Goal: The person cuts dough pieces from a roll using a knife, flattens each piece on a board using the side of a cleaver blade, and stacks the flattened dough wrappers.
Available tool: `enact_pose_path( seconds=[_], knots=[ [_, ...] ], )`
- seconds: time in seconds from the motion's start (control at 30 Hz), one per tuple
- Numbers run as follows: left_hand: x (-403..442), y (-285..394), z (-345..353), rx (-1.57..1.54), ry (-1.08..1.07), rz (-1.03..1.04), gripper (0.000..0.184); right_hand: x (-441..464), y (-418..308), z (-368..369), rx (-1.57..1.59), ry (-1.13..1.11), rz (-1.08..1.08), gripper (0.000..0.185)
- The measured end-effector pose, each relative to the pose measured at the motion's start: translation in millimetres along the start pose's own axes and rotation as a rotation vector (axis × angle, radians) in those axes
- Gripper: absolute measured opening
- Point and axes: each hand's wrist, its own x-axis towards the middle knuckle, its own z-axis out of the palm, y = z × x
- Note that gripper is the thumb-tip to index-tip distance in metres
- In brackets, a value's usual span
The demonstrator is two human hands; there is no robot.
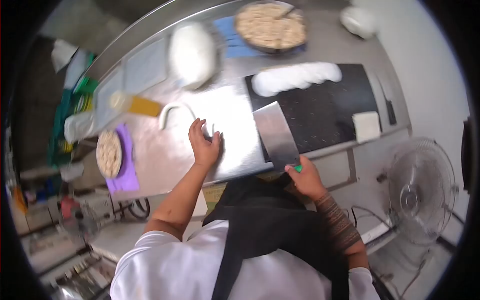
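Note:
My right hand [307, 178] grips the green handle of a wide cleaver [276, 131], whose blade lies over the left edge of a black cutting board [320, 112]. On the steel table [165, 165], my left hand [205, 147] has its thumb and fingers apart. A small pale thing shows between them, too blurred to make out. A curved white strip [176, 106] lies just beyond that hand. Overlapping white rounds [297, 77] form a row along the board's far edge. A folded white cloth [366, 126] rests at its near right corner.
A large white bundle [192, 56] and a bowl of pale pieces [270, 26] on blue cloth stand at the back. Leftward are a yellow bottle [137, 104] and a smaller bowl [109, 153] on purple cloth. A knife [390, 111] lies right of the board; a fan [420, 192] stands nearby.

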Motion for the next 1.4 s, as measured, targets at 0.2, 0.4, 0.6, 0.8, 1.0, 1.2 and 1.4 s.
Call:
enact_pose_path(
  seconds=[0.2,0.4,0.6,0.8,1.0,1.2,1.4],
  knots=[
    [9,-38,-10,0.061,0.090,-0.359,0.078,92,-96,51,-0.282,-0.170,-0.259,0.024],
    [35,-73,-19,-0.053,0.050,-0.398,0.032,147,-164,101,-0.676,-0.218,-0.581,0.020],
    [35,-88,-45,-0.025,0.000,-0.278,0.027,156,-200,118,-0.900,-0.310,-0.707,0.013],
    [36,-84,-55,-0.027,-0.049,-0.291,0.026,156,-180,137,-0.830,-0.341,-0.603,0.015],
    [40,-64,-75,-0.193,-0.076,-0.070,0.029,75,-145,86,-0.315,-0.054,-0.264,0.024],
    [53,83,4,-0.455,-0.597,0.499,0.029,-24,-25,25,0.448,0.228,0.350,0.025],
    [54,112,83,-0.331,-0.851,1.024,0.020,-86,54,32,0.678,0.390,0.496,0.022]
  ],
)
